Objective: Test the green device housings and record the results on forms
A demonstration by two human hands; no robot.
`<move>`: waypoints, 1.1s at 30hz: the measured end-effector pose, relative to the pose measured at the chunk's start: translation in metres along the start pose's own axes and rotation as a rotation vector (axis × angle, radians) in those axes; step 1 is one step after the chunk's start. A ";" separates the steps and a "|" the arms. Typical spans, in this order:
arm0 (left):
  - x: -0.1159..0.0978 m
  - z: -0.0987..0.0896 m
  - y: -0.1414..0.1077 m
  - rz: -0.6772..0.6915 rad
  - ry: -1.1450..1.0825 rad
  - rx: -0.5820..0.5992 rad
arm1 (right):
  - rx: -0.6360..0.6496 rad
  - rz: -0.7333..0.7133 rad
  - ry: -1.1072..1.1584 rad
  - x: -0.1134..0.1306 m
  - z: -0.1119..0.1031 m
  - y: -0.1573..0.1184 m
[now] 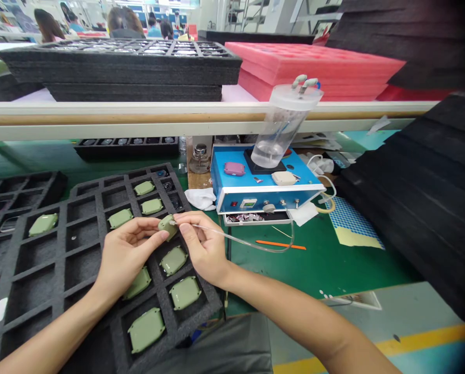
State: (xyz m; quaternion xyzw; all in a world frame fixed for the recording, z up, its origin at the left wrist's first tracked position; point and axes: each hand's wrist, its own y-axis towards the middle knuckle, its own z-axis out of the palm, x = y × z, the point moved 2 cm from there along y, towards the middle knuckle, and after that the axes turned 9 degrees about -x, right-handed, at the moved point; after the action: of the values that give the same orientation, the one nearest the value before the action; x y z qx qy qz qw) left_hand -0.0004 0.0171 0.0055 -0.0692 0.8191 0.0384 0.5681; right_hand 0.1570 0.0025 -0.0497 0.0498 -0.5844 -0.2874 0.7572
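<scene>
on the green desk [255, 291], seen by the head camera, a black foam tray [76, 259] lies at an angle, several green cases [185, 292] in its compartments. another dark tray [25, 189] adjoins it on the left. beyond the hands sits a blue box [251, 182] with knobs on its front; a clear cylinder [277, 127] leans on top, near a purple case [234, 169] and a cream case [283, 178]. under its front edge is a shallow drawer [251, 217] of small pieces. a white cloth [201, 199] and a glass bottle [200, 158] stand to its left, an orange stick [281, 244] in front. a shelf [138, 119] crosses behind, carrying black foam trays [131, 67] and red foam trays [310, 67].

the left hand [129, 249] grips a small green case [167, 226] between thumb and fingers, above the tray. the right hand [204, 246] is pinched closed at the case's right side, at the end of a clear tube [255, 244] that curves back to the blue box.
</scene>
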 end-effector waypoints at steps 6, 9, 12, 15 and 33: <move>0.000 0.000 0.000 -0.005 -0.010 0.000 | -0.005 -0.014 0.007 0.001 0.000 0.000; 0.000 0.000 -0.001 -0.009 -0.018 0.003 | -0.003 -0.011 0.001 0.001 -0.001 0.000; 0.000 0.000 -0.001 -0.011 -0.019 0.008 | -0.001 -0.007 -0.005 0.001 -0.001 0.000; 0.000 0.000 -0.001 -0.011 -0.020 0.006 | 0.001 -0.010 0.012 0.001 -0.001 0.000; 0.002 -0.001 0.000 -0.009 -0.025 0.007 | 0.003 -0.010 0.023 0.002 0.000 0.000</move>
State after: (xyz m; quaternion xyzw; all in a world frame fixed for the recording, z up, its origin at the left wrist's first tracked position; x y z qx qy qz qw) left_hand -0.0019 0.0172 0.0041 -0.0706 0.8119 0.0338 0.5785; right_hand 0.1577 0.0018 -0.0482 0.0572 -0.5758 -0.2898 0.7624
